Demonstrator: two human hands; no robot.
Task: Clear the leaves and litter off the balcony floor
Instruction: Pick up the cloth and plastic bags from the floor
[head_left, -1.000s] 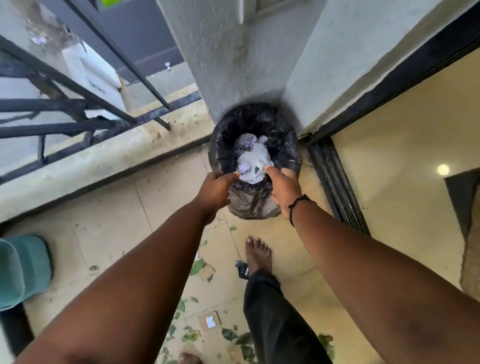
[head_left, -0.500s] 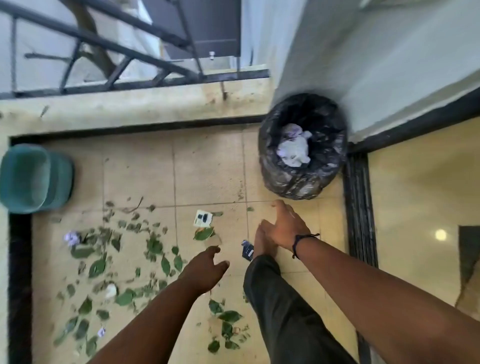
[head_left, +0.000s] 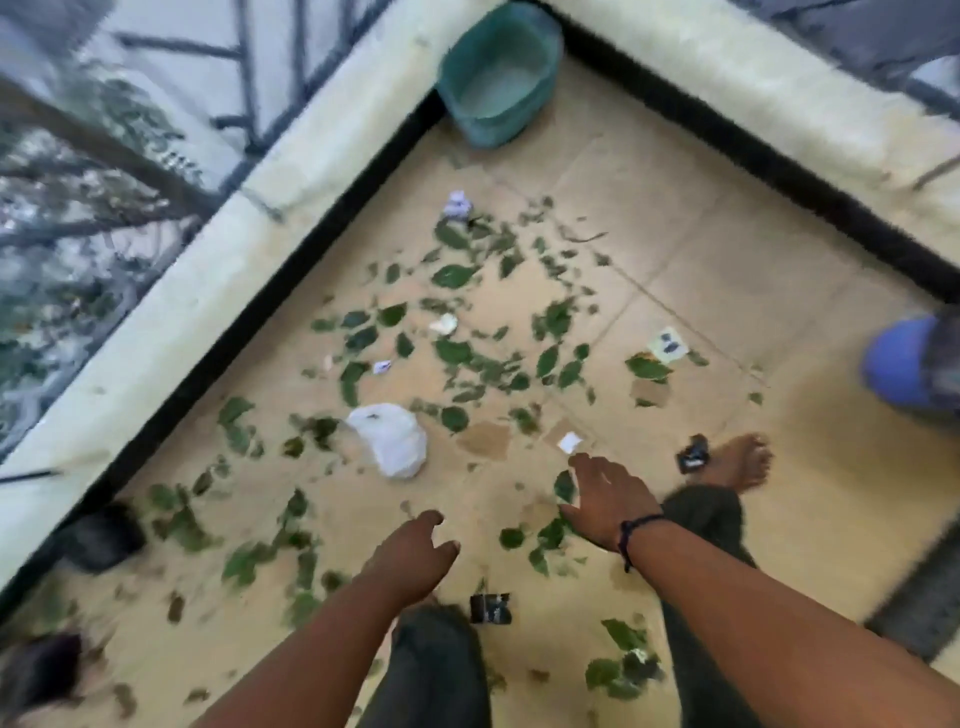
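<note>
Both hands empty, reaching out over the floor with fingers loose. Right hand, dark cord bracelet at the wrist, is spread palm-down, fingertips just short of a small white paper scrap lying on a brown card piece. Left hand hangs lower in the view, fingers slightly bent, gripping nothing; whether either hand touches the tiles cannot be told. Green leaves lie scattered thickly across the beige tiled balcony floor, most of them ahead of and left of the hands, a few beneath the right palm. Among them: a crumpled white plastic bag ahead of the left hand, a brown cardboard scrap between bag and white scrap, a small crumpled purple-white paper farther out, a printed label to the right. A dark wrapper sits near the person's dark trouser legs, another beside the bare foot. A green plastic basin stands in the far corner against the pale parapet. Frame is motion-blurred.
</note>
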